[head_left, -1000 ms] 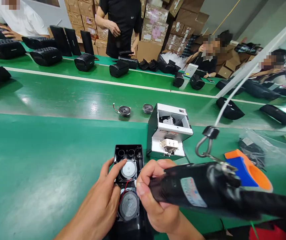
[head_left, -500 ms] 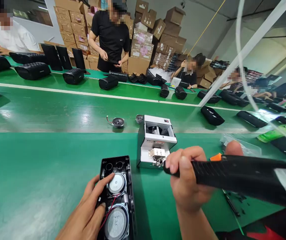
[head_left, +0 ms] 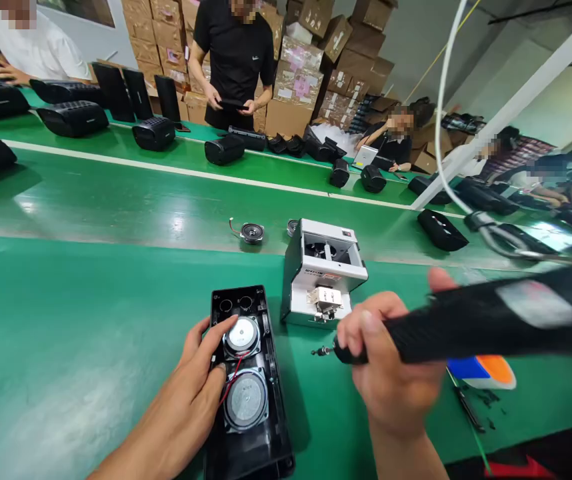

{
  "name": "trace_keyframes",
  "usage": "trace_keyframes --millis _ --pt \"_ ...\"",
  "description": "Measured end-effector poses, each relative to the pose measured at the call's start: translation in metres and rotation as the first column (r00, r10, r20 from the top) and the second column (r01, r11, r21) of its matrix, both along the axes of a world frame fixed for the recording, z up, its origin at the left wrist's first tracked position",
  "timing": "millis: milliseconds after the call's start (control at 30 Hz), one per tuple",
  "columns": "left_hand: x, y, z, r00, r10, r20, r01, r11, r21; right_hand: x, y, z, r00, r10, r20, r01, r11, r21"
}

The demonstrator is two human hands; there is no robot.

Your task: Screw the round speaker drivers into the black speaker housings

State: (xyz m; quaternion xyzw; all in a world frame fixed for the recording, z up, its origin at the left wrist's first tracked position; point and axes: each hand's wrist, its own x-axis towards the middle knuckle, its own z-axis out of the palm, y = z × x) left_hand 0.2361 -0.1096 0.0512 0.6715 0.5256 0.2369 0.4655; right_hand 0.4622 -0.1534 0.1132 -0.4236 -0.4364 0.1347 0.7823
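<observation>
My left hand (head_left: 193,380) grips the left edge of a black speaker housing (head_left: 279,427), with the index finger resting on the upper of two round speaker drivers (head_left: 242,335). A red wire runs between that driver and the lower driver (head_left: 246,400). In my right hand (head_left: 391,360) is a black electric screwdriver (head_left: 471,320), tilted nearly level, its bit pointing left. The bit is right of the housing and apart from it; whether a screw sits on the tip I cannot tell. Just beyond stands a white screw feeder (head_left: 326,267).
A loose speaker driver (head_left: 252,233) lies behind the feeder's left side, another partly hidden by it. Finished-looking black speakers (head_left: 223,149) line the belt. A white post (head_left: 506,113) and hose rise at right. A blue-orange object (head_left: 496,370) lies under the screwdriver. Several people work across.
My right hand has drawn the screwdriver back from the screw feeder's front, so its bit now shows. The view has shifted; my left hand keeps its hold on the housing.
</observation>
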Motion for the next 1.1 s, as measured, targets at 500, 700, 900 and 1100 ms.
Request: trace_keyframes --millis 500,700,900,1100 --pt "-0.002 0.003 0.01 0.992 -0.121 -0.029 0.119 0.991 -0.06 -0.056 -0.046 -0.042 0.972 0.229 0.06 -0.224 0.971 -0.085" --pt "-0.002 0.004 0.013 0.99 -0.141 -0.03 0.138 0.986 -0.088 -0.062 -0.051 -0.049 0.973 0.231 0.028 -0.229 0.972 -0.058" --pt "-0.001 0.004 0.015 0.989 -0.139 -0.044 0.136 0.988 -0.072 -0.061 -0.05 -0.052 0.965 0.263 -0.011 -0.263 0.964 -0.046" --pt "-0.001 0.004 0.011 0.988 -0.15 -0.028 0.149 0.988 -0.041 -0.054 -0.058 -0.07 0.968 0.252 -0.001 -0.252 0.968 -0.007"
